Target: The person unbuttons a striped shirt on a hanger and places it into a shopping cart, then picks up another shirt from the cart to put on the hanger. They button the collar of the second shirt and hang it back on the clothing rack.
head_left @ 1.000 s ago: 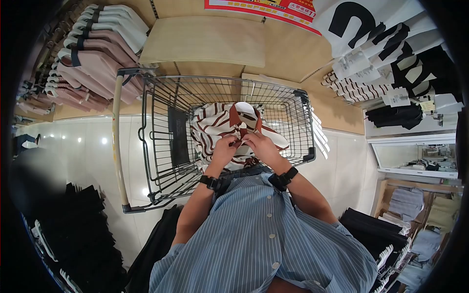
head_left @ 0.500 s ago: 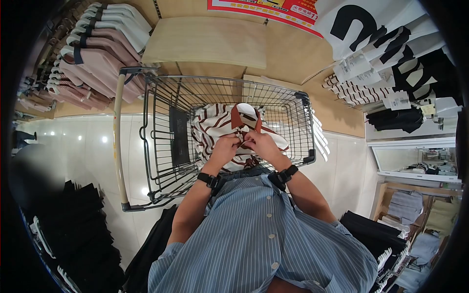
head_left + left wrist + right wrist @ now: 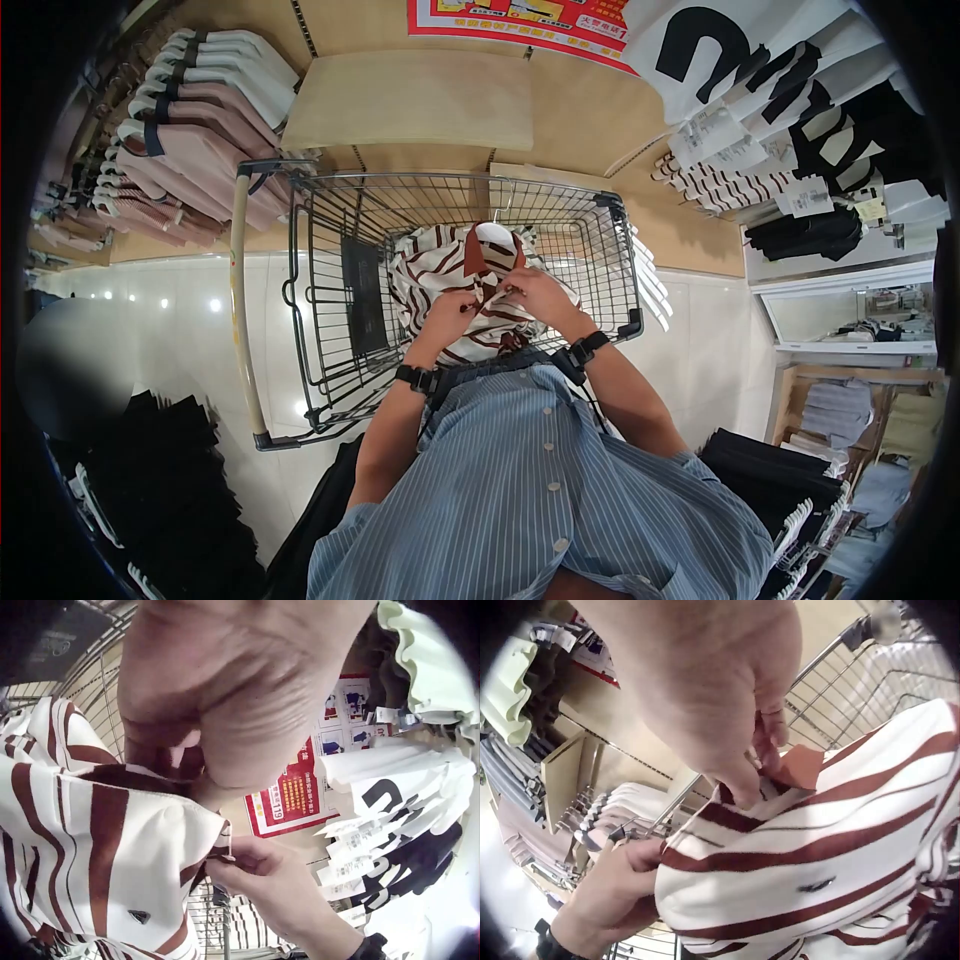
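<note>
A white shirt with brown-red stripes (image 3: 425, 270) lies bunched in the shopping cart, its rust-brown collar (image 3: 473, 255) spread toward the far side. Just below the collar, my left hand (image 3: 447, 318) pinches one edge of the front opening. Close beside it, my right hand (image 3: 543, 298) pinches the opposite edge near the collar. In the left wrist view, the right thumb and fingers (image 3: 251, 862) grip a corner of the cloth. A small dark triangular emblem (image 3: 139, 916) shows on the shirt front. The left fingertips are partly hidden behind fabric in the right wrist view.
The wire cart (image 3: 320, 290) stands crosswise before me, its pale handle (image 3: 240, 310) on the left. Pink and white tops (image 3: 200, 140) hang at the back left. Printed white garments (image 3: 710, 60) hang at the right. Black clothes (image 3: 160, 480) hang at lower left.
The head view has tilted, so the cart sits slightly lower in it. My hands have moved a little apart, the left one leftward, both still pinching the shirt front.
</note>
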A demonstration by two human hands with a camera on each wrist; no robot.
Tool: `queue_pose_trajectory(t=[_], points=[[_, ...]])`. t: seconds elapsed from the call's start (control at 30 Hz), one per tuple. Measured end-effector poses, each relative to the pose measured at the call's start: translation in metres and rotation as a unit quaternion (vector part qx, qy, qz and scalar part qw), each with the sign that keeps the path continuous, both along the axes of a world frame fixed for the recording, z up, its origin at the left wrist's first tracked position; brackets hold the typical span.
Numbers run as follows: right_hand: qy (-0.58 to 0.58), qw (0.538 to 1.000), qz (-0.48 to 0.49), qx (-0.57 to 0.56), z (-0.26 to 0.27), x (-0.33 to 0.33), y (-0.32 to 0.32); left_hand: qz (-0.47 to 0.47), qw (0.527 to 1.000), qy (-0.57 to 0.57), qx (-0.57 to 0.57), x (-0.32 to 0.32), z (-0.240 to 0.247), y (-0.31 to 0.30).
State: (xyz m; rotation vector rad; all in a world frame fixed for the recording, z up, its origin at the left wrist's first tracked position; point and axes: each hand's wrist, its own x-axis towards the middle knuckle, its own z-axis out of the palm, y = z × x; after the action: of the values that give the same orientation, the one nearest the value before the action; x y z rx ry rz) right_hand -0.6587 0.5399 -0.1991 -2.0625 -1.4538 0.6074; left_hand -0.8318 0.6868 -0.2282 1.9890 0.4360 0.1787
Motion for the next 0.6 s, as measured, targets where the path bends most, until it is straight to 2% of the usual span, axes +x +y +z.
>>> queue_pose_trajectory(t=[0.13, 0.23, 0.33, 0.43, 0.47, 0.57, 0.6], points=[[-0.025, 0.999, 0.044, 0.001, 0.004, 0.008, -0.001, -0.025, 0.997, 0.053, -0.041, -0.010, -0.014, 0.004], [-0.045, 0.998, 0.044, 0.018, 0.010, 0.009, 0.002, -0.006, 0.997, 0.053, -0.058, -0.011, -0.033, 0.009], [-0.118, 0.989, 0.085, 0.030, 0.009, 0.006, 0.001, -0.053, 0.992, 0.114, -0.022, 0.003, -0.045, 0.017], [-0.172, 0.976, 0.124, 0.040, 0.002, 0.004, -0.001, 0.079, 0.990, 0.016, 0.114, 0.025, -0.043, 0.016], [-0.184, 0.974, 0.129, 0.035, 0.004, 0.003, -0.001, 0.073, 0.994, 0.042, 0.069, 0.034, -0.021, 0.017], [-0.178, 0.976, 0.118, 0.037, 0.008, -0.001, -0.003, 0.004, 0.977, -0.110, 0.181, 0.063, -0.023, 0.026], [-0.177, 0.977, 0.116, 0.036, 0.009, -0.002, -0.005, -0.018, 0.976, -0.103, 0.192, 0.070, -0.026, 0.029]])
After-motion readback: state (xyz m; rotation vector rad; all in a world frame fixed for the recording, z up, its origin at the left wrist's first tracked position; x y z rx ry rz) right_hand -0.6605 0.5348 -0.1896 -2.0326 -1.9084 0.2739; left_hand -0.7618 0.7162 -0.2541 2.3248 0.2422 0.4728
